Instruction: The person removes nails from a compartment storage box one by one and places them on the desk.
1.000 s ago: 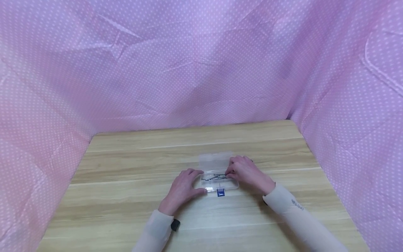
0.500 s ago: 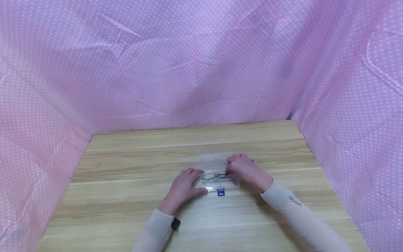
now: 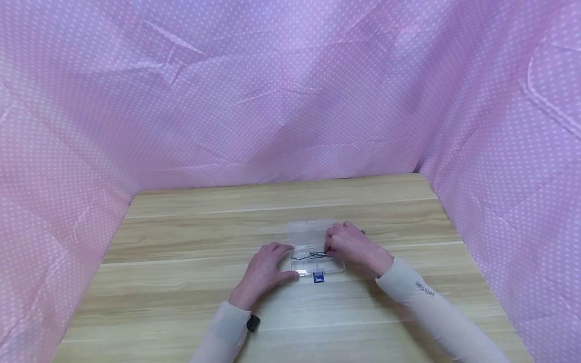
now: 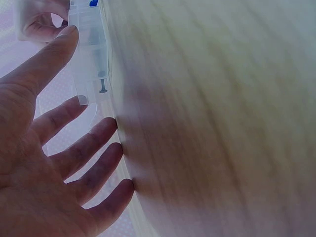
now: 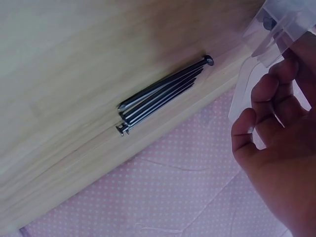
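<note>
Right hand (image 3: 354, 246) sits slightly left of its position a second ago, fingers curled over the clear plastic box (image 3: 331, 266), any pinch on the nails (image 3: 313, 255) inside indeterminable, while left hand (image 3: 263, 272) grips the opposite end, ideally steady so contents settle flat.

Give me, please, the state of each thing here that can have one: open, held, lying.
Box: open, upright
Lid: folded back
Blue tab: sticks out at the box's near edge
Boxed nails: lying inside, some overlapping
Loose nails: side by side on the table, untouched
Left hand: grips the box's left end
Right hand: fingers curled at the box's right end; whether it holds anything is hidden
</note>
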A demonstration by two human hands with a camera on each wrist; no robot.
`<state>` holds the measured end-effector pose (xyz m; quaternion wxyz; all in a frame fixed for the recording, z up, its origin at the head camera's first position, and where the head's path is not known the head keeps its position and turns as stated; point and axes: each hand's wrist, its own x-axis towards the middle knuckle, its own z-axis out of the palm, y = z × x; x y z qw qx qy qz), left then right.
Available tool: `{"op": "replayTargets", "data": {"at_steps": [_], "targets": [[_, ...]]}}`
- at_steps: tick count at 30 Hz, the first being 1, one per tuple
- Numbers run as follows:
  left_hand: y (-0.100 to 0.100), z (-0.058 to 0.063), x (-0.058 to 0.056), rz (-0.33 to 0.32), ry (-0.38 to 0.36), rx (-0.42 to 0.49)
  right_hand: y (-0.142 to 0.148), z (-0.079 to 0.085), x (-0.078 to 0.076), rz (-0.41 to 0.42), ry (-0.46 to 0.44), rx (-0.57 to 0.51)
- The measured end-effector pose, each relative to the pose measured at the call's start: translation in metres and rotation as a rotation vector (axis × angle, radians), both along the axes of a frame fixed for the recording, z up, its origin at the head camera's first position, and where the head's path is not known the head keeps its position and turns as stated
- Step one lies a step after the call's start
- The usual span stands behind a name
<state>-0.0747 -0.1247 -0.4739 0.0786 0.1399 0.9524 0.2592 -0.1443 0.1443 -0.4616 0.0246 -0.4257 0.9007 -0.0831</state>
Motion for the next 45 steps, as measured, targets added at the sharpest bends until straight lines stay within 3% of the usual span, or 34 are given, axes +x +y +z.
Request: {"op": "replayTargets", "data": {"at_steps": [8,22,35,45], "targets": [[-0.001,-0.001,-0.001,-0.002,0.002,-0.005,0.002,-0.001,-0.001,0.01,-0.006,-0.005],[-0.001,0.0,-0.003,-0.009,0.006,-0.006,0.009,-0.004,-0.004,0.12,0.073,-0.04],[-0.001,-0.001,-0.005,-0.016,0.009,0.003,0.008,-0.005,-0.006,0.123,0.052,-0.022],[-0.003,-0.003,-0.003,-0.012,0.008,-0.002,0.013,-0.003,-0.001,0.136,0.096,-0.074]]}}
